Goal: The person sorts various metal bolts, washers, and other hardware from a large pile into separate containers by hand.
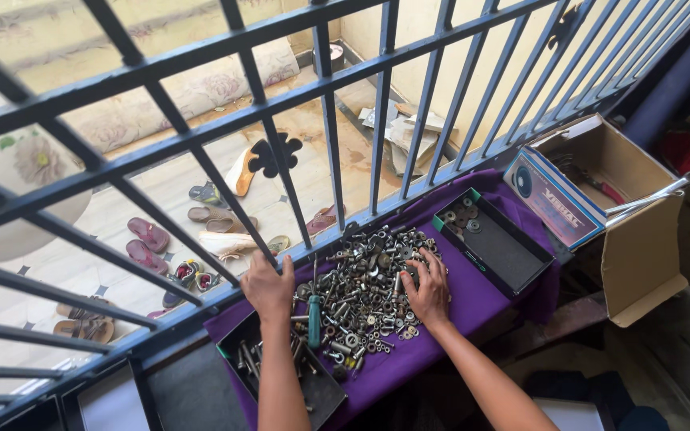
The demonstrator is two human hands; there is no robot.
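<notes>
- Where the view looks down past the person's forearms, the nearest thing is a shallow black rectangular tray with a green edge (pixel 325 391), holding a few long bolts; the left forearm crosses over it
- Just beyond, a screwdriver with a teal plastic handle (pixel 314 319) lies upright in the view at the left border of the pile; its thin shaft points away toward the railing
- The left hand (pixel 268 286) rests at the pile's left edge, close against the lower rail; its fingers are curled together, but whether they pinch anything cannot be told
- The right hand (pixel 427 289) lies palm down on the right part of the pile; its fingers are spread and their tips press into the loose pieces
- The heap of grey metal nuts, bolts and washers (pixel 361 295) sits between the two hands on a purple cloth (pixel 473 299) that covers the ledge
- Right of the heap, a second black tray with a green edge (pixel 495 243) holds a small cluster of nuts and washers in its far corner
- Farther right, an open brown cardboard box with a blue printed flap (pixel 600 199) has shiny metal spanners (pixel 655 195) poking over its side
- Farthest off, a dark blue-grey metal railing (pixel 281 152) stands behind the ledge; through its bars, sandals and slippers (pixel 147 235) lie scattered on a tiled floor well below
</notes>
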